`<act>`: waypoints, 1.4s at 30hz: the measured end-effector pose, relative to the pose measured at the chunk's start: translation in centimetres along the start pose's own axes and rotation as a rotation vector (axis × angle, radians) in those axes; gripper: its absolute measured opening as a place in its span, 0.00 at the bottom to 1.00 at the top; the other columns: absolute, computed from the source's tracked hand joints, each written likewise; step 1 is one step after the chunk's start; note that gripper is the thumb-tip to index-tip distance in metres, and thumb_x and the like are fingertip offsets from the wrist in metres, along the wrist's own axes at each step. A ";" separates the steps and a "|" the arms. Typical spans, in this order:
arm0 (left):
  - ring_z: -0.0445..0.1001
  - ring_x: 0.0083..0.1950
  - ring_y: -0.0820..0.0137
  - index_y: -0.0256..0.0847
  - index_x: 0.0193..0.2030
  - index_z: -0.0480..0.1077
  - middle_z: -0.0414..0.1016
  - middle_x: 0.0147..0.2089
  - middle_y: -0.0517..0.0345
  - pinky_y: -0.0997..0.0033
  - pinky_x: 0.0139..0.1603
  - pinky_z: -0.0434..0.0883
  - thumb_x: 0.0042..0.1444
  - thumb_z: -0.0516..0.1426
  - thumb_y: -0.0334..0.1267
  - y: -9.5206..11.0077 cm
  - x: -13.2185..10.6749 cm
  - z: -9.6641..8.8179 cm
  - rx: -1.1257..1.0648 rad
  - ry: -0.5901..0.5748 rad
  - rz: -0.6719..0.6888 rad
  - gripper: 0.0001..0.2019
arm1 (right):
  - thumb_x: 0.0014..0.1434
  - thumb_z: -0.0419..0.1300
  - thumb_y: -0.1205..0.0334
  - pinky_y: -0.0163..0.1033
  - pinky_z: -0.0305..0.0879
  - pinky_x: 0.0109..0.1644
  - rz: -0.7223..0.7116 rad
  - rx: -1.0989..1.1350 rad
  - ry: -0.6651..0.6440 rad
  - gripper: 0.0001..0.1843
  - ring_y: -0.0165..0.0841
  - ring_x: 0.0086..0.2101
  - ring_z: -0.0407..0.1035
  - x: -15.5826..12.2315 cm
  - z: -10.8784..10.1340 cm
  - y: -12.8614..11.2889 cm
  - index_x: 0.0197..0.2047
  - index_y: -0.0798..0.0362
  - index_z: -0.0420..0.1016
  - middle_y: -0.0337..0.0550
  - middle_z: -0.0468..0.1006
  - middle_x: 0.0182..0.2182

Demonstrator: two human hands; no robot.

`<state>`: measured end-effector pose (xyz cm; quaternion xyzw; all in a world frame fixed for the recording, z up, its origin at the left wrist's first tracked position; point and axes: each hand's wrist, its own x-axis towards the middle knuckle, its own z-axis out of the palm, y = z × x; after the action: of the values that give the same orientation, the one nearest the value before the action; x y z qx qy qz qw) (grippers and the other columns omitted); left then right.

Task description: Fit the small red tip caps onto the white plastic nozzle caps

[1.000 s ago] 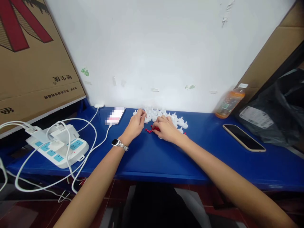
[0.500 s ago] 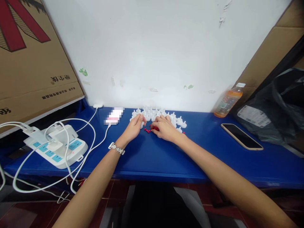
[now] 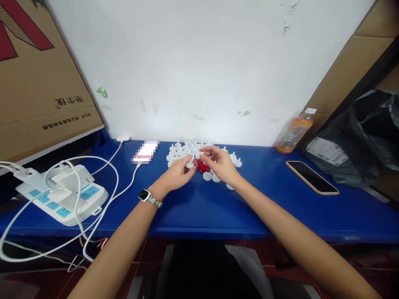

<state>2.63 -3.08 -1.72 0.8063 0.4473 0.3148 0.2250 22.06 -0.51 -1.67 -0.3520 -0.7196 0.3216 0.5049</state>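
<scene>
My left hand (image 3: 178,173), a watch on its wrist, is closed on a small white plastic nozzle cap (image 3: 190,162) with a round base and a thin spout. Close by on the right, my right hand (image 3: 220,162) has thumb and forefinger pinched together above a heap of small red pieces (image 3: 203,167). Whatever sits in that pinch is too small to make out. Behind both hands spreads a cluster of similar white nozzle caps (image 3: 172,148), partly hidden by the fingers. A few more white caps (image 3: 207,176) lie in front of the red heap, beneath my right hand.
On the blue table (image 3: 199,207), a white power strip (image 3: 75,203) with looping cables stands left, near a charging device (image 3: 145,152) with a blurred screen. A phone (image 3: 311,177), an orange drink bottle (image 3: 294,132) and a dark plastic bag (image 3: 346,145) are right. A white wall rises behind.
My right hand has lifted off the red pieces into a pinch, leaving their heap in plain sight. My left hand has turned, and a white cap now shows in its fingers. The view has shifted slightly.
</scene>
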 end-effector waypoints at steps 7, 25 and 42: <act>0.67 0.26 0.69 0.44 0.35 0.63 0.69 0.25 0.63 0.70 0.29 0.61 0.55 0.54 0.37 0.6 -0.1 0.8 0.178 0.038 0.020 0.02 | 0.49 0.71 0.46 0.38 0.68 0.37 0.126 0.267 -0.002 0.19 0.32 0.32 0.71 -0.5 0.5 0.0 0.35 0.52 0.78 0.40 0.79 0.31; 0.63 0.21 0.72 0.43 0.34 0.65 0.68 0.23 0.64 0.70 0.25 0.58 0.53 0.54 0.37 1.3 -0.1 1.0 0.145 0.029 0.003 0.02 | 0.48 0.72 0.46 0.37 0.68 0.33 0.181 0.310 -0.114 0.19 0.30 0.27 0.72 -0.7 0.1 -1.3 0.30 0.53 0.76 0.41 0.81 0.27; 0.63 0.24 0.72 0.42 0.32 0.63 0.65 0.23 0.64 0.70 0.26 0.58 0.54 0.55 0.38 1.6 0.1 1.7 0.070 0.162 -0.007 0.04 | 0.52 0.69 0.42 0.40 0.68 0.35 0.106 0.255 -0.160 0.22 0.32 0.29 0.71 -0.5 0.4 -2.2 0.29 0.50 0.69 0.41 0.78 0.27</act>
<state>4.79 -3.92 -1.84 0.7840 0.4775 0.3624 0.1610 21.43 -2.19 -0.21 -0.2959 -0.6913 0.4636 0.4686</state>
